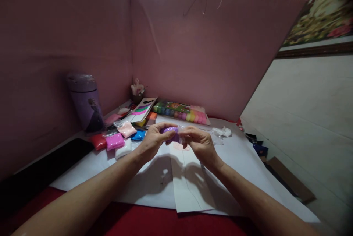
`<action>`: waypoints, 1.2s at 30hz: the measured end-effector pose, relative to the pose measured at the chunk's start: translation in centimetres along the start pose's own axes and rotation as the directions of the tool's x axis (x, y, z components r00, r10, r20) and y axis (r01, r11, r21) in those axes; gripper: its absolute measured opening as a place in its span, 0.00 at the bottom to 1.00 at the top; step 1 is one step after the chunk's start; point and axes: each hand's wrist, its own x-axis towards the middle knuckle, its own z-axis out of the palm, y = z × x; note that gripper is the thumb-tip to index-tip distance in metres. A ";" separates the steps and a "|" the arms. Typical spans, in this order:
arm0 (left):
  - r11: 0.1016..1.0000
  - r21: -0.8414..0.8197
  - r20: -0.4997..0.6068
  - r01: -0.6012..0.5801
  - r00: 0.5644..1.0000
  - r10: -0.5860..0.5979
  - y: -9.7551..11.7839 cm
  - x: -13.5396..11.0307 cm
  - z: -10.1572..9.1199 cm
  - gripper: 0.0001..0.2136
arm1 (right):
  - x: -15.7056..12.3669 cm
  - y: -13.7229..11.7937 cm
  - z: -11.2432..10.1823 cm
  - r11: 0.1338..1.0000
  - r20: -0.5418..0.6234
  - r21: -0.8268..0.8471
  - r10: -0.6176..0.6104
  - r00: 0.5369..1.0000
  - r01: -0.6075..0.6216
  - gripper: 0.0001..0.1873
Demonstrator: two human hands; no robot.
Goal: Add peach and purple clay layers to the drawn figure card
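Between my two hands is a small packet of purple modelling clay [170,134] in a clear plastic wrapper. My left hand [157,136] is closed around the purple lump. The fingers of my right hand [200,142] pinch the clear wrapper at the packet's right end. Below the hands lies a white paper strip [190,192] with a thin drawn line and a pinkish patch near its top. To the left are several packets of clay, among them a pink one [115,141], a red one [98,142], a peach one [127,130] and a blue one [138,134].
A purple tumbler [85,103] stands at the left beside a long black object [55,162]. Farther back are a card with coloured stripes [142,111], a multicoloured clay pack [182,112] and a small cup [138,98]. Crumpled white material [222,131] lies right. Pink panels [209,55] enclose the back and left.
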 end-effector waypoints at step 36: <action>0.987 -0.019 0.028 0.159 0.987 -0.158 0.2 0.0 -0.2 0.20 | -0.1 1.3 0.1 0.980 -0.082 0.175 0.113 0.990 -0.098 0.07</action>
